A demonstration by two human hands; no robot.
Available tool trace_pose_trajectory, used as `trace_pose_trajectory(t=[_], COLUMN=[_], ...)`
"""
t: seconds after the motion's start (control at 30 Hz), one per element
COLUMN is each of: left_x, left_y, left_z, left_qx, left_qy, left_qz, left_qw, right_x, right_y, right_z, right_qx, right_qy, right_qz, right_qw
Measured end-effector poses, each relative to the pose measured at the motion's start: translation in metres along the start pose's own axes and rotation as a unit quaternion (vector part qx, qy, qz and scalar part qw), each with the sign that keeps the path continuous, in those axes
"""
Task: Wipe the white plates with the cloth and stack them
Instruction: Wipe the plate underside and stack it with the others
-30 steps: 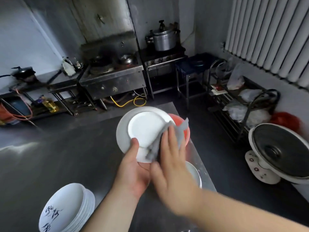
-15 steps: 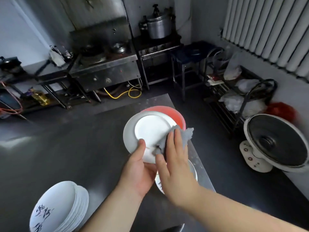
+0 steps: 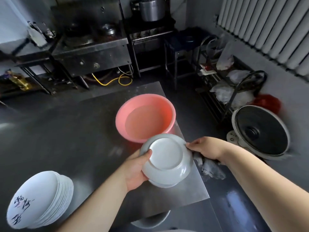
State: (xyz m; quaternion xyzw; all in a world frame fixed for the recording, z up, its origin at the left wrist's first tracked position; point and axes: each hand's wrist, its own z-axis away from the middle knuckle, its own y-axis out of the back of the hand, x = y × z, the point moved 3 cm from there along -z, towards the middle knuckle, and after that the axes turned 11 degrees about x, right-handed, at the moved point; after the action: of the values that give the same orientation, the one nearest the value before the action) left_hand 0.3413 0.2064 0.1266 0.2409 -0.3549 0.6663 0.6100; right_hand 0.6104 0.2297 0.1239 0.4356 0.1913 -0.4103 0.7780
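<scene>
A white plate is turned with its underside up, held over the steel table's right side. My left hand grips its left rim, thumb on the underside. My right hand pinches the plate's right rim with its fingertips and also holds the grey cloth, which hangs below the palm. Another white plate peeks out on the table directly under the held one. A stack of white plates with black writing stands at the table's near left.
A pink basin sits on the steel table just beyond the plate, near the right edge. A fan lies on the floor to the right. A stove, a pot and wire racks line the back.
The plate has been flipped from face up to underside up and lowered toward me. My right hand stopped wiping and moved to the right rim, cloth now dangling beneath it. The basin is uncovered.
</scene>
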Motion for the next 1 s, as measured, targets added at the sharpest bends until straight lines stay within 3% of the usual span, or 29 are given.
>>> trace_pose_trajectory(t=[0.1, 0.2, 0.27, 0.37, 0.4, 0.5, 0.67, 0.83, 1.0], left_x=[-0.006, -0.002, -0.004, -0.012, -0.014, -0.025, -0.053, -0.071, -0.072], left_y=[-0.004, -0.009, -0.004, 0.008, 0.013, 0.024, 0.033, 0.038, 0.036], left_z=[-0.01, -0.016, -0.022, -0.028, -0.03, -0.042, -0.061, -0.076, -0.087], left_qx=[0.08, 0.061, 0.06, 0.102, 0.12, 0.149, 0.205, 0.198, 0.204], left_qy=[-0.032, -0.03, 0.013, 0.0, -0.019, -0.087, -0.097, -0.109, -0.115], left_qz=[-0.025, 0.027, 0.066, -0.067, -0.163, -0.409, -0.508, -0.652, -0.693], left_qw=[0.996, 0.997, 0.996, 0.993, 0.979, 0.896, 0.831, 0.724, 0.682], right_x=[0.006, 0.008, 0.013, 0.024, 0.028, 0.04, 0.056, 0.064, 0.062], right_y=[-0.011, -0.011, -0.015, -0.029, -0.032, -0.048, -0.085, -0.101, -0.103], right_z=[-0.002, -0.005, -0.008, -0.014, -0.015, -0.021, -0.033, -0.036, -0.039], right_qx=[0.038, 0.126, 0.131, 0.115, 0.128, 0.134, 0.126, 0.16, 0.2], right_qy=[-0.042, -0.037, 0.002, 0.056, 0.068, 0.054, 0.052, 0.04, 0.065], right_qz=[-0.096, -0.058, -0.066, -0.046, -0.016, 0.044, 0.116, 0.165, 0.196], right_qw=[0.994, 0.99, 0.989, 0.991, 0.989, 0.989, 0.984, 0.972, 0.958])
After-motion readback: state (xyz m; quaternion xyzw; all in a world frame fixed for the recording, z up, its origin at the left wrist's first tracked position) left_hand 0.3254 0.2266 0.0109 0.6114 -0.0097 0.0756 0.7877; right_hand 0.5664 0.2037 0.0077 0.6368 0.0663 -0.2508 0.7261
